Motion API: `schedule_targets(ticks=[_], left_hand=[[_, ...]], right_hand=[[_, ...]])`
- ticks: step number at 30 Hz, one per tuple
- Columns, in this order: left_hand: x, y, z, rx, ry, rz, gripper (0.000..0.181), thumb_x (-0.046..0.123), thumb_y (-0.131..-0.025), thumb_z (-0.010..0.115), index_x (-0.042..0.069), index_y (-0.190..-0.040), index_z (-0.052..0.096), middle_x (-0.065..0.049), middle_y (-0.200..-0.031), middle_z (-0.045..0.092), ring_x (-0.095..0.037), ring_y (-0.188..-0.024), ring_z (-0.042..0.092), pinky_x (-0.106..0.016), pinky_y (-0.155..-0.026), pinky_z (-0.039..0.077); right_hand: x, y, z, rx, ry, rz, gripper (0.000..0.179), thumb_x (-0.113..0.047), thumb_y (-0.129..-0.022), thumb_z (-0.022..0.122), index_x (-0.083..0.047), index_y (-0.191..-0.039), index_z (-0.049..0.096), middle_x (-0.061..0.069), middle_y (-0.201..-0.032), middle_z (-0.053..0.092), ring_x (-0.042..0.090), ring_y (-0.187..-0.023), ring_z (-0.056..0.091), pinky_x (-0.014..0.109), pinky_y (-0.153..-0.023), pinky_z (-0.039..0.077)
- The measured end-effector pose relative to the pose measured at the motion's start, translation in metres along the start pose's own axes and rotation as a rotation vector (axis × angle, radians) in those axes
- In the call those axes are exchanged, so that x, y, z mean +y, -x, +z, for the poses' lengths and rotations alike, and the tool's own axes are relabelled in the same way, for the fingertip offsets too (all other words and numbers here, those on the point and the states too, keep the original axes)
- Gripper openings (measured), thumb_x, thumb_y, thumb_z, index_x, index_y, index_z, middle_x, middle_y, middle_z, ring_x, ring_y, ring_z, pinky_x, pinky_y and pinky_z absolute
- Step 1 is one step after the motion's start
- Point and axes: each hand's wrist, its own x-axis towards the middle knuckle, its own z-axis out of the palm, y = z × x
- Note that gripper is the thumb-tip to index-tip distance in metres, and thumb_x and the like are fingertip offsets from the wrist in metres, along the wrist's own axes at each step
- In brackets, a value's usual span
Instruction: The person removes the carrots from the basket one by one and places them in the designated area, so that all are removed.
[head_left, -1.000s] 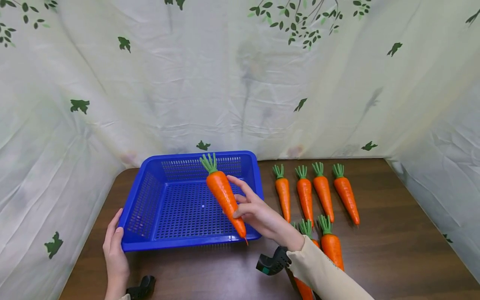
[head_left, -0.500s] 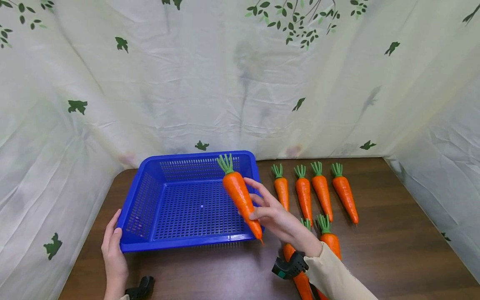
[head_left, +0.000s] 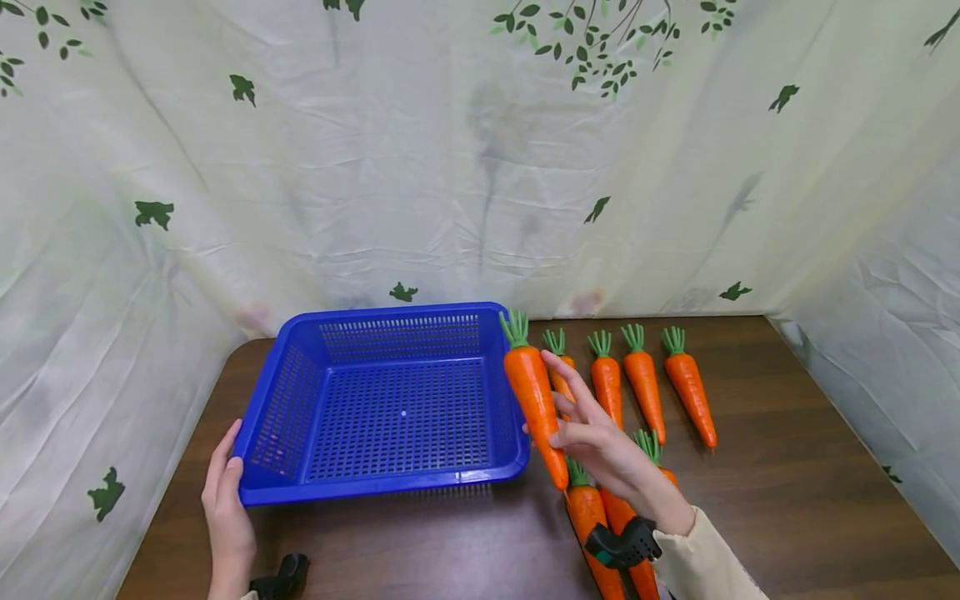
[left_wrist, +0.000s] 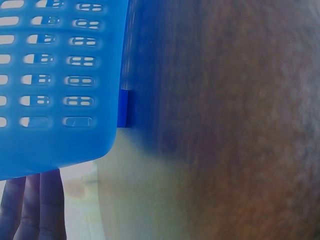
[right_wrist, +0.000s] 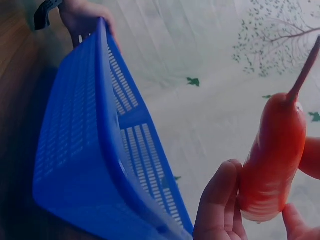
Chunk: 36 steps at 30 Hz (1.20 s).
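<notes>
My left hand (head_left: 227, 512) grips the near left corner of a blue perforated basket (head_left: 397, 433), thumb at the rim. In the left wrist view its fingers (left_wrist: 52, 207) show past the basket's wall (left_wrist: 60, 137). My right hand (head_left: 611, 454) pinches an orange carrot (head_left: 536, 408) with a green top, held up just beside the basket's right edge. The carrot's thin root tip points toward me. The right wrist view shows this carrot (right_wrist: 275, 155) from its tip end, between thumb and fingers. No carrot lies inside the basket.
Several carrots (head_left: 690, 396) lie in a back row on the brown table (head_left: 802, 483), right of the basket. More carrots (head_left: 592, 525) lie in front of them, partly under my right forearm. A leaf-patterned white curtain (head_left: 420, 167) hangs behind.
My right hand has carried the carrot rightward, from over the basket to beyond its right rim. The left hand and the basket have barely moved.
</notes>
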Motion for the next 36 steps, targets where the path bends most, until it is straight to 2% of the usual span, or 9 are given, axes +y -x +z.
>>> schedule_targets(ticks=[4, 8, 18, 20, 24, 27, 32, 36], left_hand=[[0.000, 0.000, 0.000, 0.000, 0.008, 0.002, 0.043, 0.022, -0.103, 0.034, 0.012, -0.144, 0.045, 0.000, -0.137, 0.049, -0.013, -0.123, 0.042, -0.011, -0.095, 0.033], [0.000, 0.000, 0.000, 0.000, 0.010, 0.005, 0.043, 0.022, -0.103, 0.034, 0.013, -0.143, 0.046, 0.001, -0.137, 0.049, -0.013, -0.122, 0.043, -0.011, -0.094, 0.033], [0.001, 0.001, 0.000, -0.006, 0.017, 0.008, 0.043, 0.022, -0.103, 0.033, 0.015, -0.143, 0.046, 0.000, -0.137, 0.048, -0.013, -0.121, 0.042, -0.011, -0.094, 0.033], [0.001, 0.001, 0.000, -0.005, 0.017, 0.010, 0.043, 0.021, -0.103, 0.033, 0.014, -0.143, 0.046, 0.000, -0.137, 0.048, -0.014, -0.121, 0.042, -0.011, -0.094, 0.033], [0.000, 0.001, 0.000, -0.001, 0.015, 0.017, 0.042, 0.021, -0.103, 0.034, 0.013, -0.143, 0.047, 0.001, -0.136, 0.049, -0.014, -0.121, 0.043, -0.011, -0.093, 0.033], [0.000, 0.001, 0.001, 0.001, 0.019, 0.022, 0.042, 0.021, -0.103, 0.035, 0.012, -0.143, 0.047, 0.001, -0.134, 0.050, -0.014, -0.120, 0.044, -0.012, -0.092, 0.034], [0.000, 0.001, 0.000, -0.001, 0.011, 0.024, 0.043, 0.022, -0.103, 0.035, 0.011, -0.143, 0.046, 0.001, -0.135, 0.050, -0.014, -0.120, 0.044, -0.011, -0.092, 0.034], [-0.001, 0.000, 0.000, -0.005, 0.001, 0.017, 0.043, 0.022, -0.103, 0.034, 0.013, -0.143, 0.046, 0.001, -0.136, 0.049, -0.014, -0.121, 0.043, -0.011, -0.093, 0.033]], right_hand=[[0.001, 0.012, -0.011, -0.012, -0.051, -0.028, 0.086, 0.012, -0.083, 0.043, -0.028, -0.153, 0.012, 0.020, -0.143, 0.025, 0.035, -0.110, 0.053, 0.039, -0.092, 0.045], [0.001, 0.024, -0.020, -0.019, -0.127, -0.040, 0.081, 0.012, -0.086, 0.039, -0.027, -0.152, 0.012, 0.016, -0.139, 0.033, 0.032, -0.106, 0.055, 0.038, -0.091, 0.047], [0.003, 0.052, -0.042, -0.002, -0.229, -0.093, 0.075, 0.012, -0.091, 0.029, -0.027, -0.153, 0.009, 0.011, -0.136, 0.037, 0.026, -0.108, 0.054, 0.031, -0.088, 0.047], [0.002, 0.058, -0.047, -0.002, -0.233, -0.106, 0.075, 0.012, -0.092, 0.028, -0.026, -0.153, 0.009, 0.011, -0.133, 0.039, 0.023, -0.106, 0.053, 0.030, -0.086, 0.047], [0.000, 0.072, -0.058, 0.020, -0.199, -0.110, 0.073, 0.011, -0.093, 0.027, -0.027, -0.153, 0.007, 0.006, -0.141, 0.030, 0.016, -0.106, 0.048, 0.027, -0.082, 0.044], [0.000, 0.083, -0.065, 0.041, -0.187, -0.097, 0.073, 0.010, -0.095, 0.027, -0.029, -0.153, 0.005, 0.003, -0.145, 0.026, 0.015, -0.113, 0.044, 0.028, -0.085, 0.042], [0.003, 0.098, -0.078, 0.049, -0.227, -0.120, 0.073, 0.011, -0.095, 0.024, -0.029, -0.153, 0.005, 0.003, -0.144, 0.034, 0.017, -0.117, 0.046, 0.032, -0.091, 0.043], [0.007, 0.109, -0.087, 0.048, -0.250, -0.161, 0.073, 0.013, -0.094, 0.021, -0.027, -0.153, 0.006, 0.002, -0.145, 0.035, 0.018, -0.120, 0.047, 0.033, -0.095, 0.043]])
